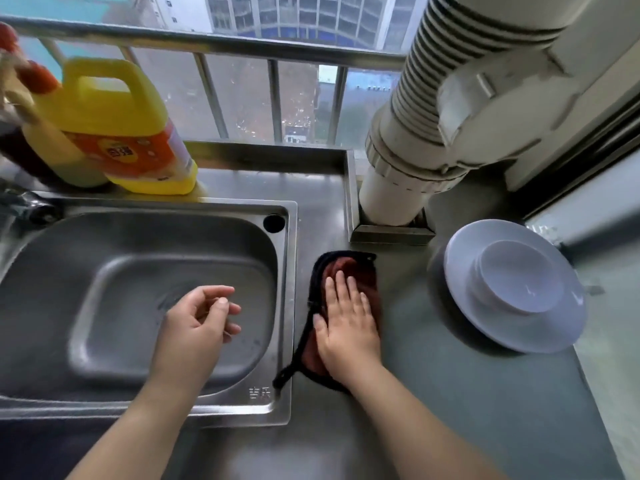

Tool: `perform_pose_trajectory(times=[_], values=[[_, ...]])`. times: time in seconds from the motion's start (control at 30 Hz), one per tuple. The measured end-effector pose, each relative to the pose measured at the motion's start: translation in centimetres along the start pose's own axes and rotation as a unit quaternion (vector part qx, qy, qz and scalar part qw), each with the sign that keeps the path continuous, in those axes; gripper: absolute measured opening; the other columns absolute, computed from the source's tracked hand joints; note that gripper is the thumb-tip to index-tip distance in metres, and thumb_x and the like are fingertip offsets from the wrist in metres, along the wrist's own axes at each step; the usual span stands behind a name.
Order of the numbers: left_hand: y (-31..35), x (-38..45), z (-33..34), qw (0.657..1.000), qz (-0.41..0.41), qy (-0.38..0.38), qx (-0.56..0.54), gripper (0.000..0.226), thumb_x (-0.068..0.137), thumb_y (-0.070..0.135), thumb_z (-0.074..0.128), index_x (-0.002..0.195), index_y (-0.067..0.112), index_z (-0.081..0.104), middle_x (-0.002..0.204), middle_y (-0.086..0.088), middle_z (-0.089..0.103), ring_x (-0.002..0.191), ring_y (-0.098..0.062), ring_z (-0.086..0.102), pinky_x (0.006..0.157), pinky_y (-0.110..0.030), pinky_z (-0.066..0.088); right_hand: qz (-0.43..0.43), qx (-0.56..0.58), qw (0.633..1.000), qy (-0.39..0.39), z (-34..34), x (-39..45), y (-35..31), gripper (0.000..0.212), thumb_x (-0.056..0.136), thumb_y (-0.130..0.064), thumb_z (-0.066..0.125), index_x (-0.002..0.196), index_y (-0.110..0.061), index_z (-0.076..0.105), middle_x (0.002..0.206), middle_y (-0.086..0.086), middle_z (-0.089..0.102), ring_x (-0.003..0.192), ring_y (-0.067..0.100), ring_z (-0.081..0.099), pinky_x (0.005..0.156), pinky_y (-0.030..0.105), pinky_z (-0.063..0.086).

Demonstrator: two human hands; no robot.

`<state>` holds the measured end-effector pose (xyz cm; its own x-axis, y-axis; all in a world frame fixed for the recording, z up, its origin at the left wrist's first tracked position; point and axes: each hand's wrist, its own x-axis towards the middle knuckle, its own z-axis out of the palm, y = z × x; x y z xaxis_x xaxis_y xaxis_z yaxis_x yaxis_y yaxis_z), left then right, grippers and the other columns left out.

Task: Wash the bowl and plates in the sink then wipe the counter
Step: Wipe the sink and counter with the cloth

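Note:
A brown cloth with a black edge (349, 268) lies on the steel counter (450, 393) just right of the sink (145, 244). My right hand (346, 320) presses flat on it, fingers straight. My left hand (197, 323) hovers over the sink basin with loosely curled fingers and holds nothing. A white bowl (519, 282) sits upside down on a white plate (554, 337) at the counter's right side. No dishes lie in the sink basin.
A yellow detergent jug (121, 126) stands behind the sink. The tap (24, 206) is at the far left. A thick white drain pipe (401, 181) rises from the counter behind the cloth. A window rail (207, 43) runs along the back.

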<state>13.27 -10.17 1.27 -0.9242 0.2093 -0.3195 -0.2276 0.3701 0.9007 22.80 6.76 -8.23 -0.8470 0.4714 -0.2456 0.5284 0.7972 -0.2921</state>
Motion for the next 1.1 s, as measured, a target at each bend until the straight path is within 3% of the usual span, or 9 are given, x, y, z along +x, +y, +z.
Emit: perform_pose_trajectory(times=[0.13,0.3,0.47,0.63,0.73,0.87,1.0,1.1], values=[[-0.3,0.2,-1.5,0.999,0.001,0.03,-0.019,0.024,0.095,0.002,0.048,0.089,0.017,0.065,0.076,-0.007,0.067,0.053,-0.01,0.06,0.059,-0.03,0.049,-0.056,0.003,0.998,-0.035,0.5,1.4,-2.2,0.079,0.072,-0.05,-0.016,0.146,-0.023,-0.019,0.15,-0.01,-0.031,0.14,0.006,-0.026,0.107,0.021,-0.025],[-0.3,0.8,-3.1,0.998,0.003,0.043,-0.039,0.025,0.094,0.001,0.049,0.087,0.017,0.066,0.069,-0.002,0.069,0.053,-0.009,0.06,0.057,-0.028,0.05,0.001,0.006,0.999,-0.04,-1.8,10.2,-3.3,0.058,0.1,-0.038,0.012,0.151,-0.02,-0.01,0.157,-0.007,-0.02,0.143,0.007,-0.018,0.116,0.027,-0.012],[-1.1,3.1,-4.5,0.998,-0.005,0.028,-0.061,0.027,0.092,-0.004,0.049,0.085,0.015,0.067,0.067,-0.002,0.07,0.05,-0.012,0.06,0.048,-0.018,0.05,0.06,0.031,0.997,-0.035,-3.7,17.9,-4.7,0.057,0.102,-0.037,0.016,0.152,-0.021,-0.005,0.158,-0.005,-0.017,0.145,0.01,-0.015,0.116,0.031,-0.011],[-1.9,6.2,-6.3,0.998,-0.015,-0.003,-0.06,0.028,0.091,-0.008,0.05,0.082,0.012,0.068,0.065,-0.005,0.069,0.047,-0.013,0.058,0.046,-0.018,0.048,0.109,0.029,0.994,-0.009,-3.9,22.4,-9.6,0.057,0.101,-0.035,0.017,0.152,-0.016,-0.002,0.159,0.003,-0.014,0.146,0.019,-0.012,0.117,0.036,-0.007],[-2.3,7.8,-7.7,0.998,-0.022,-0.016,-0.062,0.029,0.09,-0.009,0.05,0.081,0.013,0.068,0.064,-0.007,0.069,0.046,-0.015,0.058,0.044,-0.019,0.047,0.09,0.005,0.996,-0.004,-2.9,23.3,-14.0,0.058,0.101,-0.034,0.018,0.152,-0.014,-0.001,0.16,0.004,-0.01,0.147,0.019,-0.007,0.118,0.036,-0.004],[-2.2,9.4,-9.2,0.996,-0.033,-0.036,-0.075,0.029,0.09,-0.011,0.05,0.08,0.011,0.068,0.061,-0.007,0.068,0.043,-0.014,0.057,0.042,-0.019,0.046,-0.004,0.026,0.999,-0.028,-1.1,23.0,-19.2,0.06,0.098,-0.033,0.022,0.153,-0.017,0.006,0.16,0.003,-0.004,0.147,0.017,-0.002,0.119,0.035,0.001],[-1.4,10.4,-10.4,0.992,-0.052,-0.054,-0.104,0.029,0.089,-0.014,0.048,0.079,0.006,0.066,0.055,-0.006,0.066,0.039,-0.01,0.054,0.04,-0.016,0.044,-0.105,0.045,0.99,-0.082,-3.0,23.0,-15.6,0.057,0.1,-0.03,0.034,0.151,-0.014,0.017,0.16,0.007,0.006,0.147,0.019,0.003,0.119,0.03,0.001],[-1.2,11.1,-10.9,0.99,-0.055,-0.064,-0.113,0.029,0.09,-0.013,0.048,0.078,0.007,0.066,0.056,-0.006,0.066,0.039,-0.011,0.053,0.04,-0.016,0.044,-0.061,-0.012,0.997,-0.046,-3.4,21.9,-13.4,0.071,0.091,-0.036,0.046,0.152,-0.024,0.012,0.16,0.0,0.0,0.147,0.015,0.0,0.117,0.028,0.0]])
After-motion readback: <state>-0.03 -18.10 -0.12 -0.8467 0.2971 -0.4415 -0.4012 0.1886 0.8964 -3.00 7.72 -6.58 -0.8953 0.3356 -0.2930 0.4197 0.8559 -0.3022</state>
